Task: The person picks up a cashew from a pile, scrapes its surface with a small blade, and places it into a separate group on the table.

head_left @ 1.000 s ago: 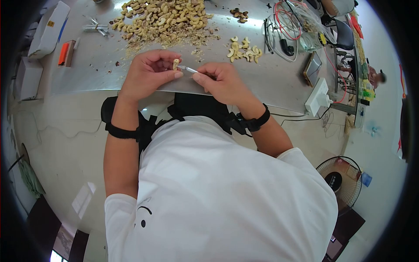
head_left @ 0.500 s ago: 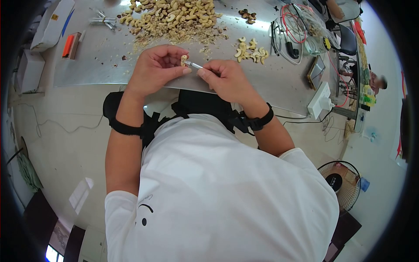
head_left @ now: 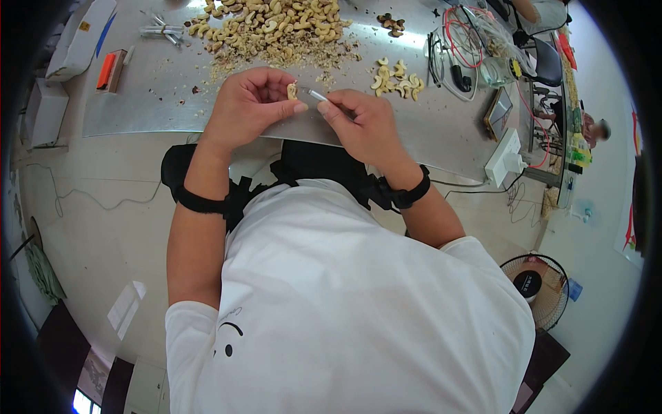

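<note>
Between the thumb and fingers of my left hand [head_left: 254, 105] is a cashew nut [head_left: 292, 91], held upright over the table's near edge. My right hand [head_left: 360, 123] pinches a slim silvery craft knife [head_left: 316, 95], its thin tip pointing left towards the nut with a small gap between them. Beyond my hands lies a big heap of cashews [head_left: 279, 26], with crumbs and skin flakes [head_left: 276, 56] along its near side. A small group of pale cashews [head_left: 398, 81] rests to the right, and a few dark brown pieces [head_left: 392, 25] lie behind it.
On the metal table [head_left: 155, 103] are an orange-and-brown block [head_left: 110, 71] and bundled metal tools [head_left: 163, 32] at left. Tangled cables [head_left: 460, 41], a glass jar [head_left: 496, 72], a framed device [head_left: 499, 114] and a white power strip [head_left: 505, 159] stand right. A fan [head_left: 538, 290] is on the floor.
The knife tip has drawn back from the cashew, my right hand shifting slightly right. The cashew has turned a little in my left fingers.
</note>
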`<control>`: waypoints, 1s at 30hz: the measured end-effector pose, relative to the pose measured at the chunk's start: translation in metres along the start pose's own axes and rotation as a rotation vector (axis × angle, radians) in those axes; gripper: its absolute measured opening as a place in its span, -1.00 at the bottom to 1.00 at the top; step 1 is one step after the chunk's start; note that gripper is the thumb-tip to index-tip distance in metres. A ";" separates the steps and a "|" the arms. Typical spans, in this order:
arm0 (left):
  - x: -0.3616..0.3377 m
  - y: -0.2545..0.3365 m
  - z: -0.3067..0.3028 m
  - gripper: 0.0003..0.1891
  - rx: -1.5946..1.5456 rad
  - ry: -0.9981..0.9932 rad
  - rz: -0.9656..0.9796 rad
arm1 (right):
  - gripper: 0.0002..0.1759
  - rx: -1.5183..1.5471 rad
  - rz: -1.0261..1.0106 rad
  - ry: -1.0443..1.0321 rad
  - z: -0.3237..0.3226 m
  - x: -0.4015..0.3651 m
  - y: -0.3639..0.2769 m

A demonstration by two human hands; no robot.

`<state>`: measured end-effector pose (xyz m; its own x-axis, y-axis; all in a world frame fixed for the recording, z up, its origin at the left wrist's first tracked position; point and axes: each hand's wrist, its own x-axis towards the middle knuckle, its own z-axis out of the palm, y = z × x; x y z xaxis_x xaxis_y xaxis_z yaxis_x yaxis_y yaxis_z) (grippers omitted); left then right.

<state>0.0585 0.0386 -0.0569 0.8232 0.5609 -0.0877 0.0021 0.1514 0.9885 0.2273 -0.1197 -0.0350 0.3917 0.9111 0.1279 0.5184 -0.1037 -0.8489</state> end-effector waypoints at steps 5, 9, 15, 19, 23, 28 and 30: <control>0.001 -0.012 -0.003 -0.65 -0.017 0.003 0.040 | -0.78 0.045 0.141 -0.157 -0.002 0.000 0.005; 0.001 -0.013 -0.003 -0.64 -0.032 -0.005 0.039 | -0.77 0.051 0.174 -0.175 -0.001 0.001 0.005; 0.000 -0.005 -0.003 -0.66 -0.025 -0.023 0.008 | -0.76 0.018 0.145 -0.144 -0.001 0.002 0.002; 0.001 -0.002 -0.003 -0.70 -0.055 -0.014 -0.064 | -0.78 -0.101 0.025 -0.041 0.001 -0.002 -0.006; 0.002 0.001 -0.003 -0.73 -0.039 -0.026 -0.102 | -0.82 -0.132 -0.081 0.140 0.007 -0.003 -0.002; 0.001 0.001 -0.001 -0.72 -0.045 -0.025 -0.045 | -0.80 -0.071 0.009 0.008 0.000 -0.001 -0.002; 0.000 0.001 -0.001 -0.71 -0.046 -0.022 -0.020 | -0.79 -0.044 0.053 -0.055 0.000 0.000 -0.002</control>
<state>0.0580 0.0398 -0.0563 0.8354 0.5398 -0.1037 -0.0076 0.2000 0.9798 0.2266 -0.1191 -0.0332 0.3779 0.9243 0.0540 0.5317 -0.1689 -0.8299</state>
